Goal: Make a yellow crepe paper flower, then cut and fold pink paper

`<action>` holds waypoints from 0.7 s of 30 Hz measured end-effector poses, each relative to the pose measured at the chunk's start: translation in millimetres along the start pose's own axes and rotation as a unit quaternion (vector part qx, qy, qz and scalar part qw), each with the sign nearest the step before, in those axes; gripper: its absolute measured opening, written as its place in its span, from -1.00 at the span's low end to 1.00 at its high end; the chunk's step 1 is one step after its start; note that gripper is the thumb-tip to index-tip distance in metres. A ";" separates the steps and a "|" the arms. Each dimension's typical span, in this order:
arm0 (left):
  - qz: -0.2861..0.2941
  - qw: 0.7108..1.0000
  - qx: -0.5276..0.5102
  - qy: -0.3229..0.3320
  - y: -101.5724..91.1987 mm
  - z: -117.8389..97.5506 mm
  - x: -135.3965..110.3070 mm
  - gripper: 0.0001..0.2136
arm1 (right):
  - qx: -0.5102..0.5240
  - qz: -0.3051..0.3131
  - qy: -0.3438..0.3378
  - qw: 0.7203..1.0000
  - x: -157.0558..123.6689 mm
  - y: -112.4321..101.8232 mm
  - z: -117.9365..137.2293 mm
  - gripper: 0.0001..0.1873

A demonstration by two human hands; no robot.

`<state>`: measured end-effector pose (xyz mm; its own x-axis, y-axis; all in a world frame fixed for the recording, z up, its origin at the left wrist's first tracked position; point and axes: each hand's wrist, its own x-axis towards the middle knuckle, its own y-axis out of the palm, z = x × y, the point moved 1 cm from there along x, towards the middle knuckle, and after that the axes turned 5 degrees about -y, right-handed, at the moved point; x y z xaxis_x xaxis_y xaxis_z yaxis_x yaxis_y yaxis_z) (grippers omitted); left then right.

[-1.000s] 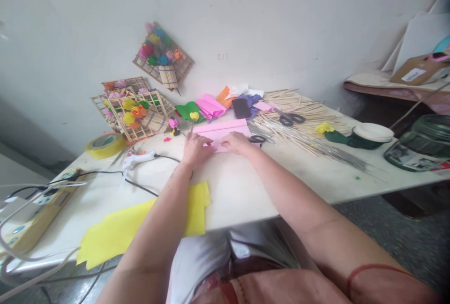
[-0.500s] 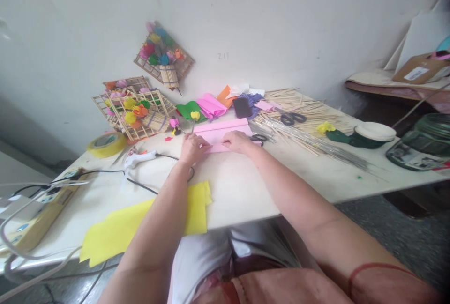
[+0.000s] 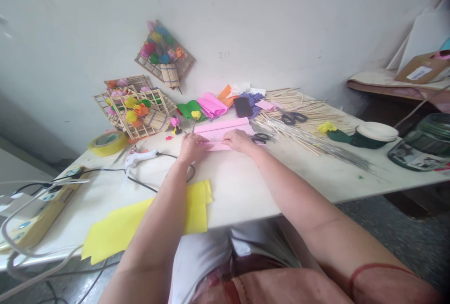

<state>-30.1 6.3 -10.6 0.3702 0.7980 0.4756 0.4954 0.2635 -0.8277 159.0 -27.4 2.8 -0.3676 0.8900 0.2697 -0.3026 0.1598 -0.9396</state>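
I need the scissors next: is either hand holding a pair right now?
No. Both the left hand and right hand press on the pink paper; scissors lie beside it.

Pink paper (image 3: 221,129), yellow sheet (image 3: 140,222), green paper (image 3: 189,108), black scissors (image 3: 293,118).

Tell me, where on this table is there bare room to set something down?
Bare tabletop lies between the pink paper under both hands and the near edge, right of the yellow sheet. Crowded: sticks, scissors and paper scraps along the back.
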 end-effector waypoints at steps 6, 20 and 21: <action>-0.004 0.999 -0.030 -0.020 -4.5 8.3 0.5 -0.75 | 0.007 0.002 -0.008 1.000 -1.6 0.6 -4.1 -0.76; 0.010 0.994 -0.101 -0.042 -0.2 10.4 -1.0 -0.73 | -0.004 0.014 0.004 1.000 0.2 1.3 3.0 -0.77; 0.007 0.992 -0.112 -0.057 0.0 13.3 -1.2 -0.74 | -0.004 0.014 0.005 1.000 0.1 1.1 2.3 -0.78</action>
<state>-41.0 12.5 -15.2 0.2930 0.8605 0.4167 0.6572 0.1353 -0.7415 156.6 -28.1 2.3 -0.3675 0.8981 0.2416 -0.2847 0.1387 -0.9485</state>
